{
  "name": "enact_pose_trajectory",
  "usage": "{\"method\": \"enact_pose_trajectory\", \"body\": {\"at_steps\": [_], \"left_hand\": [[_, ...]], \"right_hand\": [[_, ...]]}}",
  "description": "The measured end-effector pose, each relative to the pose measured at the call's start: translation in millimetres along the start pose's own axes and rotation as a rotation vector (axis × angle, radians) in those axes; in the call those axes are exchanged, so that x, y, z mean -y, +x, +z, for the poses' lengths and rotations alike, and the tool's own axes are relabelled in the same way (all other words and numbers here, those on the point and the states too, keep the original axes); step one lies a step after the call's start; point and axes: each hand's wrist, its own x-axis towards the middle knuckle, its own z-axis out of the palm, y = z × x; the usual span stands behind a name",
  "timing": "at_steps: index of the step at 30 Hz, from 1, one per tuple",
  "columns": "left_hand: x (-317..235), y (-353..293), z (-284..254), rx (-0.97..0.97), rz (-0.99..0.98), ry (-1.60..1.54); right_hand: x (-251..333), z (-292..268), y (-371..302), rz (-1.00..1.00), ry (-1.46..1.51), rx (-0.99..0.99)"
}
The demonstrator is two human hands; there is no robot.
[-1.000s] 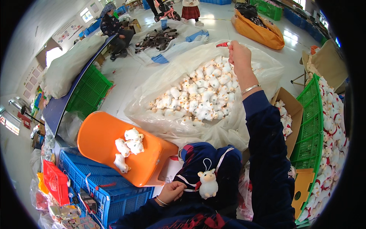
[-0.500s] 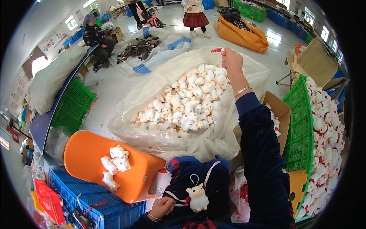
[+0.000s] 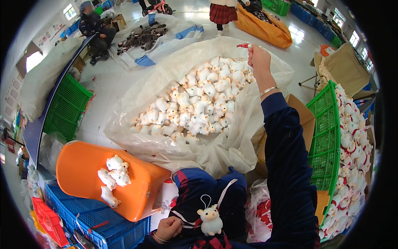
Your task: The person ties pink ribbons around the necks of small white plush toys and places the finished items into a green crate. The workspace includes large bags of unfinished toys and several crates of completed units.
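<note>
A white plush sheep (image 3: 211, 220) with a hanging loop on its head and a bit of red at its neck rests on my lap. Beside it, my left hand (image 3: 168, 228) is closed in a fist; what its fingers hold, if anything, is hidden. My right arm stretches far forward. At its end my right hand (image 3: 259, 60) is raised over the far rim of the plastic sheet, its fingers closed on a small red cloth strip (image 3: 243, 45) that sticks out to the left. Below that hand lies a big pile of similar white plush sheep (image 3: 199, 101).
An orange stool (image 3: 78, 166) bearing several plush sheep stands at my left, near a blue crate (image 3: 83, 211). At right, a green crate (image 3: 327, 141) adjoins many red-scarfed plush toys (image 3: 352, 153). A seated person (image 3: 97, 33) and a standing person (image 3: 223, 14) are farther off.
The whole view has shifted slightly. My right hand stays raised and closed on the red strip, and my left hand stays closed beside the sheep. The standing person appears a little closer.
</note>
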Motion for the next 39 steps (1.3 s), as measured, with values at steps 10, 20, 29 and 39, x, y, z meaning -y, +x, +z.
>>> {"method": "enact_pose_trajectory", "body": {"at_steps": [10, 20, 29, 39], "left_hand": [[-4, 0, -1, 0.006, -0.005, 0.02], [1, 2, -4, 0.016, -0.008, 0.025], [-10, -3, 0, 0.048, -0.046, -0.021], [-7, 0, -2, 0.068, 0.044, -0.069]], "right_hand": [[-26, 12, 6, 0.015, -0.009, 0.028], [-33, 36, 1, 0.011, -0.041, 0.049], [-54, 115, -35, 0.058, -0.093, 0.194], [-64, 204, -92, 0.116, 0.012, 0.428]]}}
